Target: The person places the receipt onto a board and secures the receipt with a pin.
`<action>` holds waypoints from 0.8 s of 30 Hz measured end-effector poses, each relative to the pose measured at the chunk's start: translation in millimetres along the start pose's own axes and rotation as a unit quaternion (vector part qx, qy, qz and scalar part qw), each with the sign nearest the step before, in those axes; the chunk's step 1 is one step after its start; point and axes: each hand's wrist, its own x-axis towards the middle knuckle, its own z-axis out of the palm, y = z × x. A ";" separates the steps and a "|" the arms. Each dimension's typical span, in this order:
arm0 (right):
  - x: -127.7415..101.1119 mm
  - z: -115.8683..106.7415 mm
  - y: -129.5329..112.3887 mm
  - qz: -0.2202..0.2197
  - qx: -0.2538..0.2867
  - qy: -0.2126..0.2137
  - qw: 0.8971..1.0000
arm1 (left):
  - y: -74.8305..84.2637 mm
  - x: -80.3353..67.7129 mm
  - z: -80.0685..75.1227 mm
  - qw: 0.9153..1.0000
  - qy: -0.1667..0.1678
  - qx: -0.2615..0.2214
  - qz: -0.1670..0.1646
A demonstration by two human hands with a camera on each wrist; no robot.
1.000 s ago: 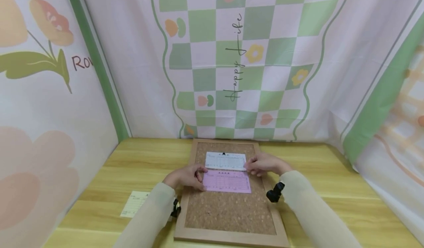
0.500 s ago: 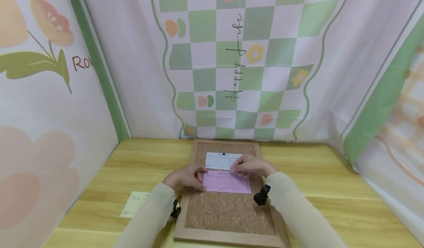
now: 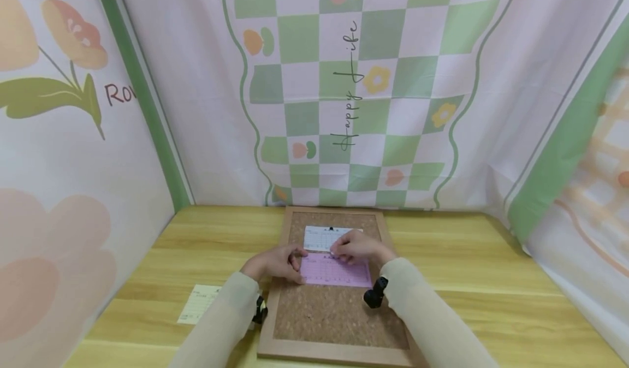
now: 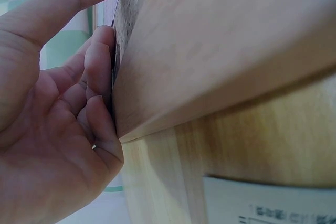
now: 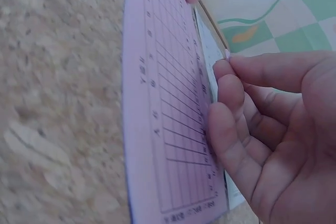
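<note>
While our left hand (image 3: 275, 263) presses the pink form (image 3: 336, 271) flat at mid-frame on the cork board (image 3: 339, 313), our right hand (image 3: 357, 248) pinches something small at its top edge, apparently to fasten it.

You have a pale yellow slip (image 3: 199, 303) lying flat on the wooden table (image 3: 491, 280) — off to the left of the board, apart from it. Behind the table hangs a checked green-and-white backdrop (image 3: 363, 84) with flowers and the script "Happy Life" — floral cloth panels (image 3: 64, 138) close in both sides.
</note>
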 end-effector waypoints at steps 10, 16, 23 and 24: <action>3.7 7.1 2.4 -0.001 0.001 0.018 1.000 | -1.5 1.0 0.1 1.000 0.001 0.002 0.004; 5.5 8.7 3.8 0.003 -0.002 0.028 1.000 | -2.9 2.2 -0.1 1.000 0.000 -0.001 0.008; 6.1 10.3 3.7 0.012 -0.003 0.029 0.999 | -2.2 1.8 0.1 1.000 -0.001 -0.004 0.008; 5.8 10.4 3.3 0.013 -0.002 0.030 0.999 | -2.0 1.8 0.3 1.000 0.000 -0.003 0.008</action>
